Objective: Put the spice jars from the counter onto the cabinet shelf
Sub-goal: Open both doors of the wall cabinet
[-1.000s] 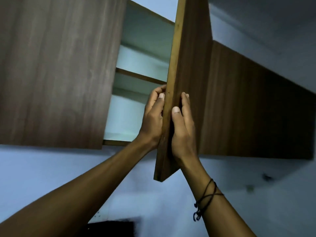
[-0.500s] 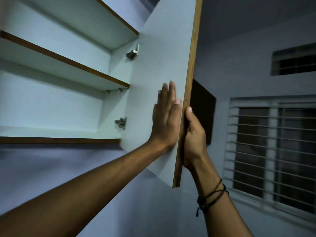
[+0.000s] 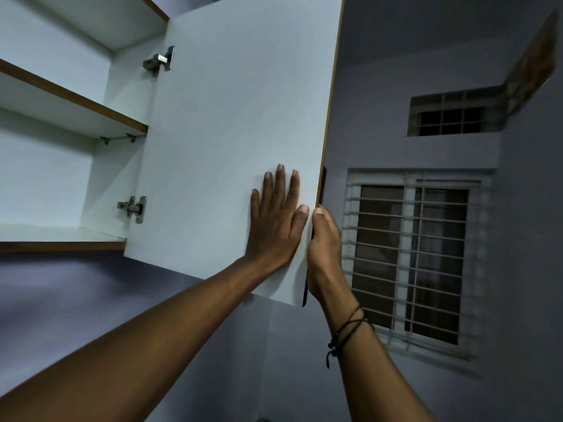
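Against the wide-open white laminate cabinet door: our left hand pressed flat, our right hand gripping its edge. Left of the door, bare white shelves. Spice jars unseen; none shelved yet.

there was one view only, from the person's head, so no second view shared any part of the scene. it looked steeply upward from below the open cabinet door, close to it, with the door filling the middle of the frame. the shelves lay left of the door, and the barred window right of it, farther off.
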Motion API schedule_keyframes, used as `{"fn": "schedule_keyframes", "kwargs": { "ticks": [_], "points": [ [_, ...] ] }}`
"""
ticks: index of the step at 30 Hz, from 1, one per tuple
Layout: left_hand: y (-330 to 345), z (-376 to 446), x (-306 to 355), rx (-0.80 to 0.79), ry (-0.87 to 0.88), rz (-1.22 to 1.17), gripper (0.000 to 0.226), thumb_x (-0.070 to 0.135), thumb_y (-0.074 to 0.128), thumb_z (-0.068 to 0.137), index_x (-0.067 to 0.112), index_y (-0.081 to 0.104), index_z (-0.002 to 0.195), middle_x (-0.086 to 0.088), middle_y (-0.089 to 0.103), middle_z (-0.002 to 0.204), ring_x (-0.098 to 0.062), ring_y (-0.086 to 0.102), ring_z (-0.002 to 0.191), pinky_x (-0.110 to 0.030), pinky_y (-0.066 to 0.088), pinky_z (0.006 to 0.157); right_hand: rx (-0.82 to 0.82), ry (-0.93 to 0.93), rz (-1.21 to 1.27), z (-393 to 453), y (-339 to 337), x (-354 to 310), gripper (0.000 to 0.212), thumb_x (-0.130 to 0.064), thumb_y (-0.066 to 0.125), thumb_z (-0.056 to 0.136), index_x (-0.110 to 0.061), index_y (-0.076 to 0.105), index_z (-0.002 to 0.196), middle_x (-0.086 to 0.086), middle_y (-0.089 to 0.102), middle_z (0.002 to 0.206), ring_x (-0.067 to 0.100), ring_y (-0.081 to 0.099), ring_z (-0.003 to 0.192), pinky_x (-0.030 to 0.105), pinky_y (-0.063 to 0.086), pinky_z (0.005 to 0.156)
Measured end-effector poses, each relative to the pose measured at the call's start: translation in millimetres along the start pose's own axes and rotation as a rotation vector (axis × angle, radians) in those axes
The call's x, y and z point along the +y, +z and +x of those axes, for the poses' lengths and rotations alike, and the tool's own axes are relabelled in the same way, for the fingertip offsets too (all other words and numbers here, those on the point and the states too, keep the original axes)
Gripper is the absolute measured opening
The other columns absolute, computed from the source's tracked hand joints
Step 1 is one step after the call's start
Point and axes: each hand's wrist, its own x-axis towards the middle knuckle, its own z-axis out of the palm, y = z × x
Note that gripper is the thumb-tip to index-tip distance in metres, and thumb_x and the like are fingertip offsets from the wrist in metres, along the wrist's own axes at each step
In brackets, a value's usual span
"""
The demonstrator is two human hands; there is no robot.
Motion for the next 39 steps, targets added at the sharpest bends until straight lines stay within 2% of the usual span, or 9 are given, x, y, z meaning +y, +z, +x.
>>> {"fn": "schedule_keyframes", "kwargs": {
  "ticks": [3,7,11,13,15,18,22,32,39],
  "points": [
    [13,1,-4,-0.041,0.018,0.062,0.063,0.051,0.017,0.098,0.029,-0.007,0.151,-0.005,-0.011,0.165,-0.023,-0.015,0.152,-0.046,-0.009,0.122,0.047,0.000,-0.035,6,-5,16,0.034,-0.037,0.032,0.105,-0.024,0.062,0.117,0.000,0.069,0.107,0.018,0.067,0.102,0.034,0.057,0.087],
    [19,2,-6,-0.034,0.032,0.078,0.065,0.053,0.012,0.098,0.026,-0.004,0.154,-0.006,-0.009,0.166,-0.024,-0.013,0.152,-0.047,-0.007,0.122,0.106,-0.034,-0.037,9,-5,23,0.029,-0.037,0.033,0.105,-0.040,0.061,0.095,-0.024,0.067,0.091,-0.014,0.063,0.086,0.005,0.049,0.066],
    [15,2,-8,-0.067,0.044,0.073,0.065,0.052,0.014,0.098,0.027,-0.010,0.153,-0.004,-0.014,0.165,-0.023,-0.017,0.152,-0.046,-0.009,0.122,0.180,-0.101,-0.060,6,2,25,0.030,-0.033,0.033,0.105,-0.032,0.063,0.098,-0.017,0.064,0.091,-0.018,0.060,0.080,0.006,0.046,0.066],
    [10,2,-10,-0.094,0.057,0.077,0.067,0.053,0.016,0.098,0.027,-0.010,0.154,-0.003,-0.017,0.165,-0.022,-0.018,0.151,-0.044,-0.010,0.122,0.246,-0.171,-0.140,2,8,24,0.032,-0.030,0.033,0.105,-0.020,0.062,0.115,-0.014,0.064,0.096,-0.016,0.059,0.085,0.011,0.047,0.072],
    [2,0,-13,-0.117,0.083,0.061,0.069,0.055,0.020,0.099,0.027,-0.008,0.156,-0.002,-0.017,0.165,-0.020,-0.018,0.151,-0.040,-0.009,0.121,0.313,-0.290,-0.306,-5,16,20,0.040,-0.028,0.032,0.104,-0.016,0.049,0.138,-0.005,0.060,0.127,-0.007,0.053,0.115,0.014,0.044,0.093],
    [-19,-1,-26,-0.137,0.045,-0.028,0.068,0.048,0.028,0.103,0.025,-0.007,0.156,-0.002,-0.016,0.165,-0.017,-0.017,0.152,-0.039,-0.005,0.123,0.338,-0.541,-0.545,-15,39,8,0.048,-0.022,0.033,0.101,-0.013,0.036,0.148,0.004,0.032,0.158,0.013,0.026,0.146,0.029,0.021,0.118],
    [-75,-1,-63,-0.098,0.020,0.017,0.071,0.039,0.042,0.104,0.023,-0.003,0.157,-0.001,-0.010,0.166,-0.016,-0.014,0.152,-0.039,-0.001,0.124,0.174,-0.613,-0.461,-25,90,-10,0.052,-0.020,0.034,0.099,-0.012,0.033,0.150,0.003,0.028,0.160,0.013,0.016,0.150,0.040,0.014,0.123],
    [-293,-42,-173,0.053,0.009,0.513,0.058,0.027,0.037,0.099,0.012,0.027,0.154,-0.007,0.017,0.165,-0.022,0.004,0.154,-0.043,0.008,0.124,-0.195,-0.629,-0.236,-86,287,-26,0.051,-0.026,0.038,0.101,-0.008,0.036,0.149,0.009,0.024,0.161,0.020,0.010,0.152,0.034,0.012,0.123],
    [-420,-76,-230,-0.008,-0.106,0.913,0.063,0.030,0.041,0.100,0.013,0.018,0.157,-0.010,0.007,0.166,-0.026,-0.002,0.154,-0.045,0.003,0.124,-0.425,-0.520,-0.007,-153,411,-43,0.055,-0.030,0.037,0.103,-0.011,0.025,0.153,0.004,0.017,0.164,0.014,0.008,0.152,0.026,0.007,0.122]
  ]
}}
